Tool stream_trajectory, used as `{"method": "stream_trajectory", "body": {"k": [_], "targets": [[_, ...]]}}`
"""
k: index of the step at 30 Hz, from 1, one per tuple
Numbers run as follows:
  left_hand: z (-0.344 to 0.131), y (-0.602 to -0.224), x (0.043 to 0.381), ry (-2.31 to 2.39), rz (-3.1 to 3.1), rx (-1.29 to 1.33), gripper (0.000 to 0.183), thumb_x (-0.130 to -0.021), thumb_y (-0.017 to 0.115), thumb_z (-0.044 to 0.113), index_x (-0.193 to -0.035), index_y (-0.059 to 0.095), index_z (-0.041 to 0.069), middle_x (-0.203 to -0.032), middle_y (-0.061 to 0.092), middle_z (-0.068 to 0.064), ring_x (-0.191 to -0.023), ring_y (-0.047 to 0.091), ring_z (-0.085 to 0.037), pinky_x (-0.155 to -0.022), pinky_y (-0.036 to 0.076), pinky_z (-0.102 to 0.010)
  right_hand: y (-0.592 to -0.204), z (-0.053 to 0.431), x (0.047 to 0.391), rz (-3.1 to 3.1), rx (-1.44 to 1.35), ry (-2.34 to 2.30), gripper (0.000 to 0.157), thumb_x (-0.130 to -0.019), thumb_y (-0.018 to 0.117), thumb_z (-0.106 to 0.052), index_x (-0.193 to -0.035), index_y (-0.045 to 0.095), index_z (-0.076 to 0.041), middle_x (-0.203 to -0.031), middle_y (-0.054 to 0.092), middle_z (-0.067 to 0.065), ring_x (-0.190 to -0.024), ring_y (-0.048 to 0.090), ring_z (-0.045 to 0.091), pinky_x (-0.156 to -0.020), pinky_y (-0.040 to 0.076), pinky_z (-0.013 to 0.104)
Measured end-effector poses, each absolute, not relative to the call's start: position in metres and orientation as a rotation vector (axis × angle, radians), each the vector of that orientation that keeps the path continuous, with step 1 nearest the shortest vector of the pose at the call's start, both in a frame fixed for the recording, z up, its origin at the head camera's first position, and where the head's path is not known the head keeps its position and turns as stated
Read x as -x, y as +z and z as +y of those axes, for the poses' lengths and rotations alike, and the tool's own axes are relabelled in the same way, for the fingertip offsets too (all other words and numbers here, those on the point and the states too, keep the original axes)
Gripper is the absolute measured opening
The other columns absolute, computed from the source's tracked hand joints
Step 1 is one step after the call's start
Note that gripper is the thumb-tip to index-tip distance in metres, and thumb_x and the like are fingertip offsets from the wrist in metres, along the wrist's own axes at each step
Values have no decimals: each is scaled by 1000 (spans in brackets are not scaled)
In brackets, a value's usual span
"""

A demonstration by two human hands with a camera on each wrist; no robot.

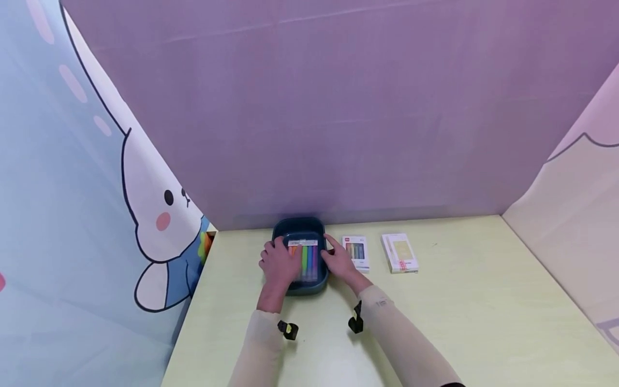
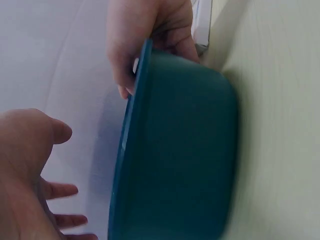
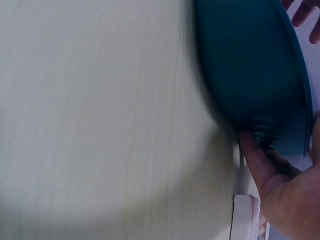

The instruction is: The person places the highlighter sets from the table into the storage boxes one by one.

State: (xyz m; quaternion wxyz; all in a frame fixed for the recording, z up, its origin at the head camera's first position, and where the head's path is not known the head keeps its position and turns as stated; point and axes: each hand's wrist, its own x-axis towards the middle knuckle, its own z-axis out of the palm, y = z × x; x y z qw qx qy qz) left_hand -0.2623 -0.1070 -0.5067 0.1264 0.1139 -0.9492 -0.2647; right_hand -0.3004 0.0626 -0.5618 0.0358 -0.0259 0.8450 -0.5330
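One bin lies partly beneath the outspread left hand, right hand gripping it.

No wording, brand or number legible in any view. Head view: header strip of the clear pack of coloured markers bears fine print, too small to read. White box with a pen window: red logo at upper left, unresolved. White box with a yellow panel: red print near lower edge, unreadable.
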Motion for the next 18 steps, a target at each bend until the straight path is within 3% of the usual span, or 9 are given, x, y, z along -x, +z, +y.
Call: {"method": "stream_trajectory", "body": {"k": [6,13,18], "targets": [[-123,-517,262,-830,-2755,-342,60,-92,57,47,-135,48,7,-129,44,-24,-111,45,-44,-88,37,-59,-560,64,299,2589,115,-1652,53,-100,52,-23,-151,37,-27,-92,58,8,-73,53,20,-58,44,33],[-140,-520,258,-890,-2730,-339,57,-93,57,42,-135,48,4,-128,47,-25,-108,49,-44,-87,42,-59,-561,64,299,2590,148,-1655,54,-100,53,-22,-151,36,-25,-67,52,5,-55,49,17,-53,42,32],[-153,-532,258,-886,-2720,-331,53,-95,57,39,-132,50,3,-122,52,-25,-101,55,-44,-80,46,-57,-562,64,300,2581,145,-1662,54,-100,53,-22,-152,35,-26,-68,52,3,-53,48,16,-51,42,32]]}}
